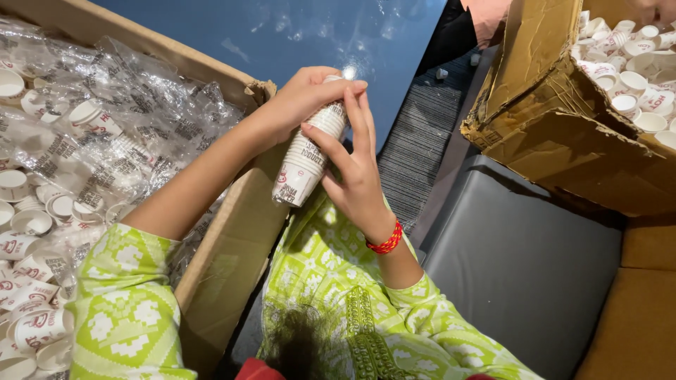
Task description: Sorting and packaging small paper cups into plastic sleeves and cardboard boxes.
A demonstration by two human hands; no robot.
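Beside the big cardboard box (232,232) of loose cups and plastic wrap (127,134), the stack of paper cups (310,151) lies tilted between both hands: left hand (303,98) clasps its top end, right hand (355,176) grips its side, steadying the nested cups

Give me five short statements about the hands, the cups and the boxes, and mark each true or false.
1. Both hands hold one stack of paper cups. True.
2. The right hand wears a red bracelet at the wrist. True.
3. The left hand grips the stack's lower end. False: it covers the upper end.
4. The box on the left holds only bare cups. False: clear plastic wrap lies over them.
5. The box on the right holds loose cups. True.
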